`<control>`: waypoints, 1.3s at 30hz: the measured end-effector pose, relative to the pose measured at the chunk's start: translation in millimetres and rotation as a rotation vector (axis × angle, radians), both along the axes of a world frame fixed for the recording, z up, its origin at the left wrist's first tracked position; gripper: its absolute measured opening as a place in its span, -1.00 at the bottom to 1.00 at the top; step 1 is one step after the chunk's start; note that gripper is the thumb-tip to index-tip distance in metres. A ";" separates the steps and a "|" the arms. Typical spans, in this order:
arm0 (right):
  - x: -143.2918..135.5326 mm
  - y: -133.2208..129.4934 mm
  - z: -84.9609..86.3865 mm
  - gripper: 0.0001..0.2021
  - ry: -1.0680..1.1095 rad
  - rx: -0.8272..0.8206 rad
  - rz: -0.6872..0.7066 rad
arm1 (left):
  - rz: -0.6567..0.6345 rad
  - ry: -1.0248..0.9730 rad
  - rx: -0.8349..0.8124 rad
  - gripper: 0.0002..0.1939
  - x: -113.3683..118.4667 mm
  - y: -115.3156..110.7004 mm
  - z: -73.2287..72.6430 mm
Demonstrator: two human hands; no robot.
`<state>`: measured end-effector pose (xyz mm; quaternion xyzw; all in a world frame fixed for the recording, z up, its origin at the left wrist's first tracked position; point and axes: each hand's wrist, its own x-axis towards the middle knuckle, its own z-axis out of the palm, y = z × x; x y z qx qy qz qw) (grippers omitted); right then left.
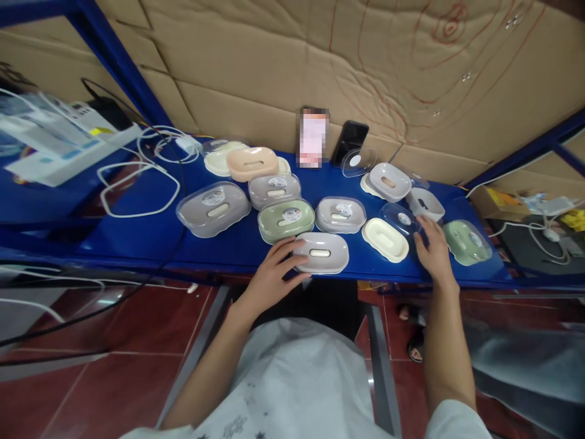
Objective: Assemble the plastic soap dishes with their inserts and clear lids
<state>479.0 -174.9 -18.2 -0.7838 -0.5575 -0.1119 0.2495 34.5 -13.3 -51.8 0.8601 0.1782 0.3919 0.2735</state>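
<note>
My left hand [278,266] curls around the left end of a grey soap dish [339,259] at the shelf's front edge, thumb low and fingers on its rim. A pale bar-shaped slot shows in the dish's middle. My right hand [432,247] has its fingers apart, fingertips at the right edge of a clear lid [397,213] with a round white label; whether they touch it, I cannot tell. Just left of that hand lies a cream tray [385,240]. A white-grey dish [425,203] sits behind the fingers, and a green lidded dish [467,242] to the right.
Several lidded soap dishes, grey [213,210] and green [286,221], stand left and centre. A peach dish [252,163] is behind them. Two phones lean on the cardboard, one black [351,144]. White cables [139,213] lie at left. Someone's feet [415,350] show at lower right.
</note>
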 end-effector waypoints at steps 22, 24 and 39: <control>-46.7 -7.2 -8.9 -0.41 0.196 0.263 -0.181 | -0.003 0.046 -0.018 -0.66 2.3 -1.8 4.5; -76.2 -10.4 -7.5 -0.44 0.197 0.291 -0.068 | 0.009 0.038 -0.020 -0.63 2.3 -2.5 4.4; -187.0 19.5 -3.6 -0.37 0.183 -0.103 0.576 | 0.045 0.090 -0.192 -0.26 -2.8 -2.2 5.7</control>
